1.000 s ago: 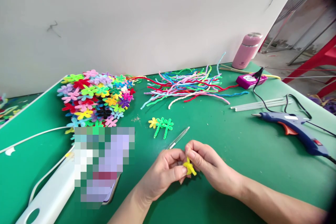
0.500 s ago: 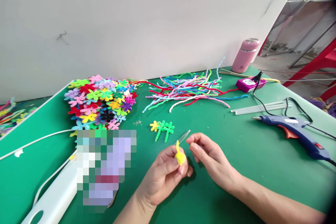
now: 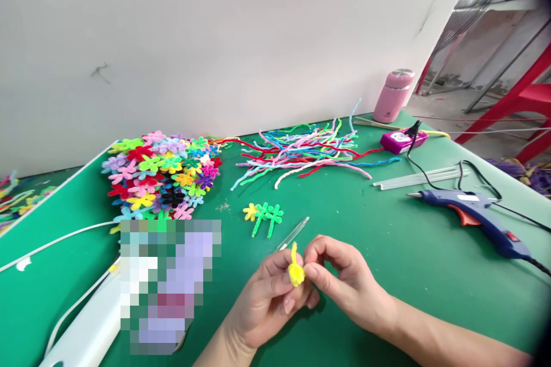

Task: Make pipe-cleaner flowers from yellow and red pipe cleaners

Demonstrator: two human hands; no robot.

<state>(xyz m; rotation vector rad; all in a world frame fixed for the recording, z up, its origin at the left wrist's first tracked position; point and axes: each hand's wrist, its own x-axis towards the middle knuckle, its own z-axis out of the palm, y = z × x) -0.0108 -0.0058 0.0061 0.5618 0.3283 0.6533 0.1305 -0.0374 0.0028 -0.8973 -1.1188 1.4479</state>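
Note:
A yellow pipe cleaner (image 3: 296, 274), bent into a small flower-like ball with a short stem pointing up, is pinched between the thumb and fingers of my left hand (image 3: 266, 298). From the other side my right hand (image 3: 346, 278) closes thumb and forefinger at the ball's right edge; the exact grip is partly hidden. Behind my left fingers lies a clear stick-like tool (image 3: 294, 233), its near end covered. Farther off, two green pipe-cleaner flowers with stems (image 3: 274, 215) rest beside a yellow flower (image 3: 249, 212) on the green table (image 3: 387, 309).
Many coloured flowers (image 3: 148, 163) are heaped at the left, next to a pile of loose pipe cleaners (image 3: 305, 152). A blue glue gun (image 3: 469, 206), glue sticks (image 3: 419, 178), a purple box (image 3: 402, 140) and a pink flask (image 3: 394, 96) stand or lie right. A pixelated object (image 3: 181, 281) is near left.
My right hand has come in to the left, and its fingertips now meet the yellow pipe cleaner. The whole view has shifted slightly; my left hand keeps its hold.

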